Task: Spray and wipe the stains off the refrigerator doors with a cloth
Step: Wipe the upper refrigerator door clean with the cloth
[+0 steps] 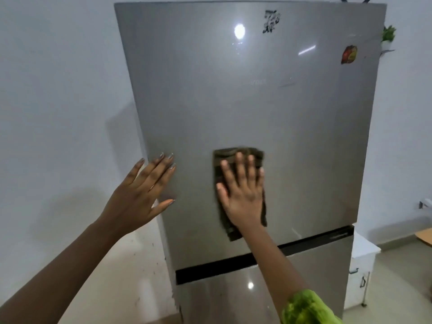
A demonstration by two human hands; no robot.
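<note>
Right grip [242, 195] flat, fingers straight, pressed brown cloth [225, 155] to upper refrigerator door [245, 101] | left grip [142, 195] released, flat on door's edge.

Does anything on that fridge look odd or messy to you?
Yes: a dark scribbled mark sits near the top of the upper door, and a faint smear lies mid-door, both well above the cloth under the right hand.

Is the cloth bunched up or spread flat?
Spread flat: the cloth lies against the upper door under the right hand, fingers straight, its lower end hanging past the wrist.
</note>
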